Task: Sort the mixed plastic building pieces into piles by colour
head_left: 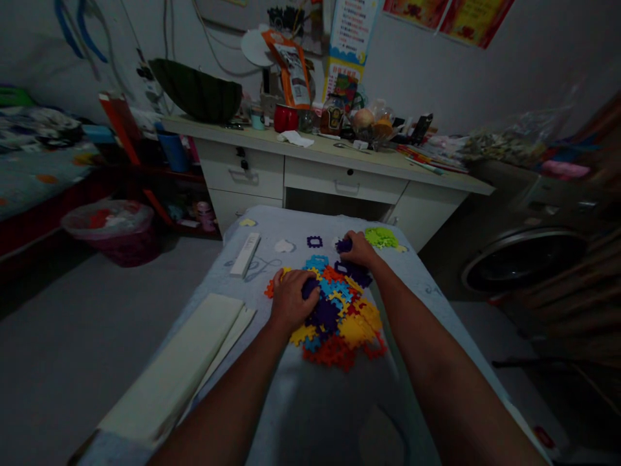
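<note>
A mixed pile of toothed plastic building pieces (pixel 356 330) in purple, yellow, blue, orange and red lies on the cloth-covered table (pixel 310 401). My left hand (pixel 294 299) rests on the pile's left side, thumb and fingers closed around a purple piece (pixel 309 287). Beyond the pile, my right hand (pixel 359 250) pinches another purple piece (pixel 344 246) close to the table. A purple piece with a square opening (pixel 314 241) lies alone to the left of that hand. Just right of it sits a heap of lime-green pieces (pixel 381 237).
On the table's left are a white narrow box (pixel 245 255) and a folded pale sheet (pixel 179 369). A cluttered white desk (pixel 334 173) stands behind. A washing machine (pixel 524 226) is at right; a lined waste bin (pixel 114 233) stands on the floor at left.
</note>
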{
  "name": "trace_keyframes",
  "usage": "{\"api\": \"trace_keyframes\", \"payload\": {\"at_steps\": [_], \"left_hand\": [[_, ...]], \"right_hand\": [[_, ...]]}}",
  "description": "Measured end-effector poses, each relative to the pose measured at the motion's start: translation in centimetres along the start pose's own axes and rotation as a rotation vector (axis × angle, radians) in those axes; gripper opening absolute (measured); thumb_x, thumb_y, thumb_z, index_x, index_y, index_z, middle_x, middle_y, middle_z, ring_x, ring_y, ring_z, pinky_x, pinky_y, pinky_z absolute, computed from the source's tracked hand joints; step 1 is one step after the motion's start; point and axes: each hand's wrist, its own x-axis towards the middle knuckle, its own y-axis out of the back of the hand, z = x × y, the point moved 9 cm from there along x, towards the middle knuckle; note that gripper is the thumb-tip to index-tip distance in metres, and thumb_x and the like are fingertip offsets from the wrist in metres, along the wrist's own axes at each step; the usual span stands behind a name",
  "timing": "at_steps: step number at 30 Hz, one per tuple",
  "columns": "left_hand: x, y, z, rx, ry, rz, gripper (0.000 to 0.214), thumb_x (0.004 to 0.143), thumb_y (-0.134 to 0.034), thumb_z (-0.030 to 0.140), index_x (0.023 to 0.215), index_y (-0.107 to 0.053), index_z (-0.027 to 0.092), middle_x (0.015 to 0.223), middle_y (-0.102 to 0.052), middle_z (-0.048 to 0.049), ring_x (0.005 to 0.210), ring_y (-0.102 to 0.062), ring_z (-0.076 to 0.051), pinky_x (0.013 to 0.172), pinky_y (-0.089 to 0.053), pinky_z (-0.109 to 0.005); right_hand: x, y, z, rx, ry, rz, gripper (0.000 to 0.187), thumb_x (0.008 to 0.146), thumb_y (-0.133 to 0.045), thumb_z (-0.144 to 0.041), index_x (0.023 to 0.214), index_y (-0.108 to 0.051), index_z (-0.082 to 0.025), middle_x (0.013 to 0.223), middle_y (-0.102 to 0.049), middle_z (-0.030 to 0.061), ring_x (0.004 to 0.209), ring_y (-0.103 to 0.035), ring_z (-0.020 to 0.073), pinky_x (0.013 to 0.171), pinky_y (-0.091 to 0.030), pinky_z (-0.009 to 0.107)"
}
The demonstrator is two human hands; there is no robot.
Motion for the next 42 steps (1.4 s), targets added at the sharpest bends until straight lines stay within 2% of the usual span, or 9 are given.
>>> {"api": "trace_keyframes", "payload": {"at_steps": [5,12,16,18,21,24,32,37,42], "left_hand": [[0.1,0.0,-0.2,-0.008,0.001,0.008,0.023,0.085,-0.058,0.037,0.104,-0.066,0.026,0.112,-0.072,-0.0039,0.113,-0.061,-0.026,0.117,-0.021,-0.055],[-0.3,0.6,-0.1,-0.09,-0.015,0.026,0.036,0.097,-0.04,0.047,0.118,-0.06,0.026,0.125,-0.067,-0.005,0.12,-0.057,-0.024,0.116,-0.022,-0.053],[-0.3,0.3,0.0,-0.065,-0.038,0.013,0.04,0.094,-0.045,0.051,0.122,-0.059,0.026,0.128,-0.065,-0.006,0.123,-0.055,-0.025,0.117,-0.019,-0.055],[-0.2,0.0,0.1,-0.034,-0.051,-0.003,0.042,0.09,-0.052,0.052,0.122,-0.059,0.027,0.128,-0.066,-0.0064,0.123,-0.055,-0.027,0.117,-0.018,-0.056],[-0.1,-0.3,0.3,0.018,-0.061,-0.029,0.038,0.085,-0.058,0.05,0.116,-0.063,0.028,0.123,-0.068,-0.0055,0.121,-0.056,-0.028,0.117,-0.017,-0.058],[-0.1,-0.2,0.4,0.035,-0.056,-0.032,0.033,0.085,-0.059,0.046,0.111,-0.065,0.028,0.12,-0.069,-0.0046,0.119,-0.057,-0.028,0.117,-0.017,-0.058],[-0.2,-0.4,0.1,0.052,-0.049,-0.017,0.034,0.086,-0.059,0.048,0.112,-0.064,0.027,0.12,-0.07,-0.005,0.119,-0.057,-0.028,0.117,-0.018,-0.056],[-0.1,-0.2,0.0,0.051,-0.025,-0.007,0.031,0.087,-0.059,0.046,0.111,-0.065,0.027,0.119,-0.07,-0.0052,0.116,-0.059,-0.028,0.116,-0.019,-0.057],[0.0,0.0,-0.3,0.054,0.0,0.035,0.028,0.091,-0.054,0.044,0.11,-0.065,0.027,0.116,-0.071,-0.0056,0.115,-0.059,-0.027,0.114,-0.021,-0.056]], "right_hand": [[-3.3,3.9,-0.8,0.307,0.066,0.115,0.032,0.066,-0.067,-0.028,0.095,-0.054,-0.021,0.088,-0.054,-0.0016,0.081,-0.052,0.0167,0.076,-0.043,0.029],[-7.8,3.0,-8.9,0.526,0.339,-0.181,0.03,0.085,-0.06,-0.048,0.094,-0.063,-0.019,0.083,-0.063,-0.0001,0.077,-0.057,0.0151,0.073,-0.045,0.028],[-6.1,2.5,-5.1,0.182,0.132,-0.007,0.035,0.088,-0.058,-0.047,0.105,-0.066,-0.018,0.111,-0.065,0.0107,0.109,-0.058,0.0244,0.096,-0.044,0.038],[-5.1,1.9,-1.9,0.011,-0.056,0.035,0.059,0.08,-0.068,-0.054,0.127,-0.059,-0.019,0.131,-0.057,0.0158,0.126,-0.05,0.032,0.104,-0.04,0.046],[-4.2,-0.3,0.8,-0.058,-0.202,-0.071,0.099,0.07,-0.071,-0.069,0.151,-0.037,-0.023,0.151,-0.042,0.0176,0.137,-0.041,0.038,0.108,-0.036,0.051],[-3.8,-2.2,0.8,-0.03,-0.199,-0.206,0.105,0.069,-0.065,-0.077,0.153,-0.032,-0.025,0.155,-0.038,0.0159,0.138,-0.041,0.0378,0.109,-0.036,0.05],[-5.7,-1.8,-0.8,-0.01,0.071,-0.201,0.059,0.076,-0.069,-0.062,0.119,-0.066,-0.022,0.134,-0.057,0.0109,0.121,-0.053,0.0289,0.103,-0.04,0.04],[-7.9,-0.3,0.0,0.06,0.131,-0.038,0.032,0.083,-0.064,-0.047,0.095,-0.067,-0.017,0.097,-0.065,0.0074,0.091,-0.058,0.0198,0.084,-0.043,0.031],[-9.4,0.5,0.3,0.243,0.073,0.013,0.022,0.079,-0.062,-0.04,0.086,-0.062,-0.019,0.072,-0.057,-0.0026,0.067,-0.051,0.0142,0.065,-0.037,0.025]]}}
